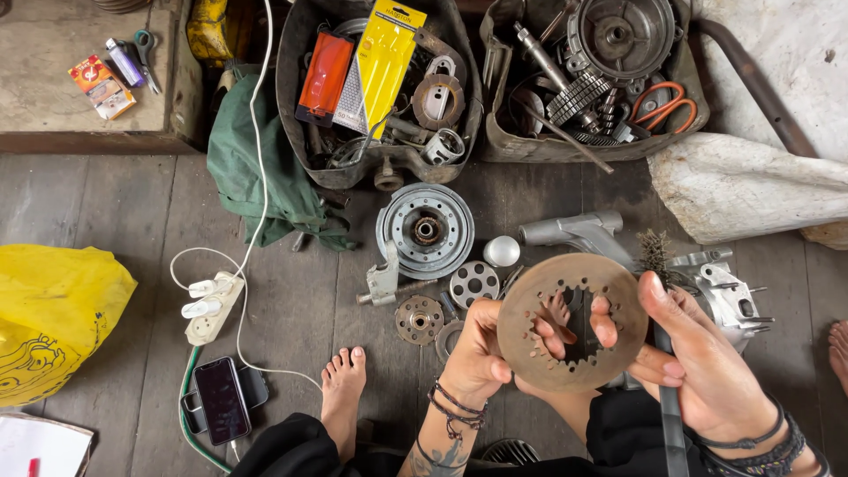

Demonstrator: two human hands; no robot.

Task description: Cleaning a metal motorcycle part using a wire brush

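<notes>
Leftmost on the wooden floor (pixel 300 309) we see a yellow bag (pixel 53 309), then a power strip (pixel 212 305) and a phone (pixel 222 399). Our left hand (pixel 481 353) grips a rusty toothed disc (pixel 565 318) — fingers poke through its centre — held above our lap. Our right hand (pixel 698 362) pinches its right edge, thumb on the rim.

You're on a dark, worn plank floor (pixel 106 203); low wooden platform (pixel 53 53) top left, pale stone slab (pixel 751 185) right. Even daylight, no hard shadows.
</notes>
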